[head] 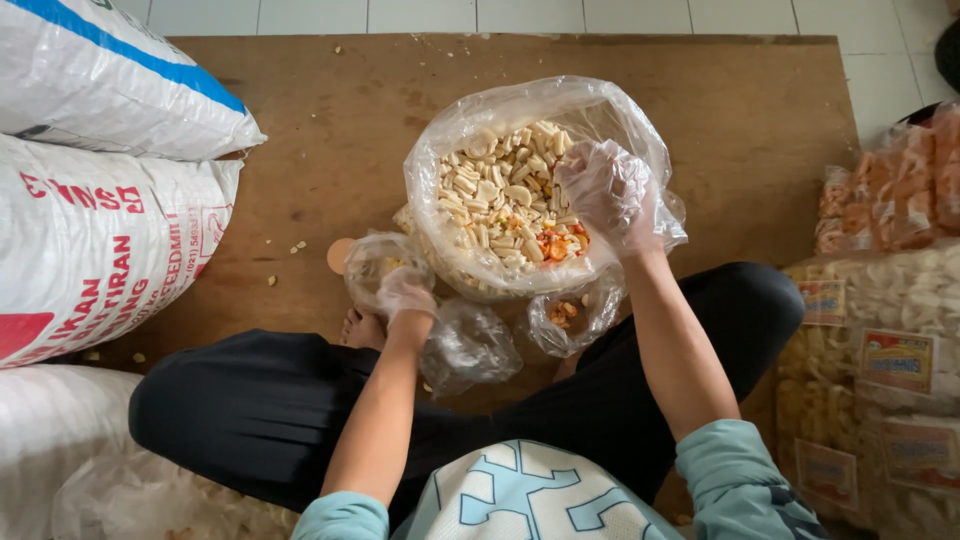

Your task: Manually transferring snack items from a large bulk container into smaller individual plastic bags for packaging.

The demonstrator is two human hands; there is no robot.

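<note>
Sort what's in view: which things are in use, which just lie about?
In use: right hand, left hand, big bag of crackers, small plastic bag.
Lying about: white sacks, packed snack bags, wooden board.

Cream crackers (500,195) with orange bits, black trousers (250,410), brown wooden floor (330,130).

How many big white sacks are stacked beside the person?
3: top sack with a blue stripe, middle sack with red print, bottom sack by the knee. More may lie out of frame.

floor: pale tiles (620,15) | brown wooden board (330,150) | light: even, soft
</note>
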